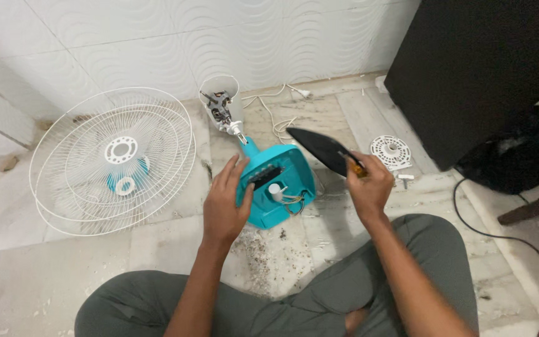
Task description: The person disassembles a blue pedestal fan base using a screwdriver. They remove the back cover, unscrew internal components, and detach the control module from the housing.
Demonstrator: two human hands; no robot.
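The turquoise plastic fan base (276,187) is lying upturned on the marble floor (26,274) just in front of the seated person's crossed legs, its hollow underside facing up and already uncovered, so a white cylindrical part and a loop of wires inside are showing. The left hand (224,203) is resting against the base's near-left edge, fingers spread and pressing on the rim to steady it rather than closing around anything. The right hand (368,184) is clamping shut on the flat black bottom cover plate (320,148), holding it lifted clear of the base, together with what looks like an orange-handled screwdriver (358,168) tucked in the same grip. Judging by this, the opening-up seems well advanced: beyond the base, the white motor housing (223,106) is standing with its shell off and windings bare, and to the left the white wire fan guards (112,159) are lying stacked, apart from everything. A white round slotted plastic piece (390,151) is sitting near the black cabinet (481,68). The wiring inside appears untouched so far.
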